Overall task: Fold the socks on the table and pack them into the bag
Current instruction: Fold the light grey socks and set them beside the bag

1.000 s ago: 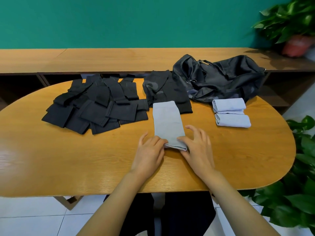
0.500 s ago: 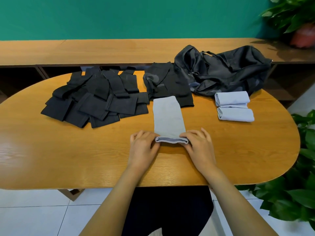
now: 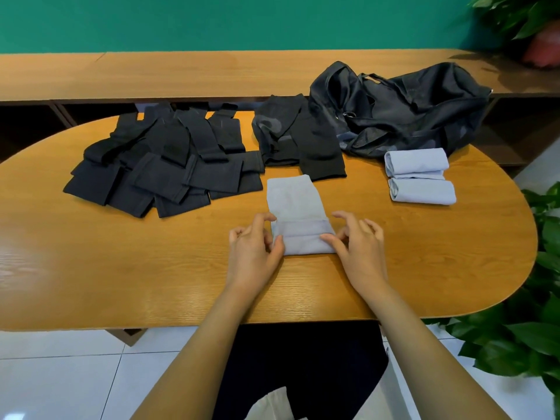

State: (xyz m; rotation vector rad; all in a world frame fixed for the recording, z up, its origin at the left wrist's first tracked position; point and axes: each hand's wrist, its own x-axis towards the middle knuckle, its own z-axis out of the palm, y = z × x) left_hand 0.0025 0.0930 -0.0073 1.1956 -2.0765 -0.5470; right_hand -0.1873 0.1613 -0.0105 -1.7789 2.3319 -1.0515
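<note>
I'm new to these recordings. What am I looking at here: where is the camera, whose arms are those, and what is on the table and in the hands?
There is no machine here: a person works with two bare hands. Every picture comes from one wide-angle camera worn on the person's head, looking forward and down, so the arms enter from the bottom edge. On the wooden table lie a spread pile of dark socks at left, a smaller dark heap behind the middle, a black bag at the far right, and two rolled pale socks in front of it. The left hand and right hand each pinch one end of a pale sock, whose near end is folded or rolled over; the rest lies flat. Plants stand at the right.
</note>
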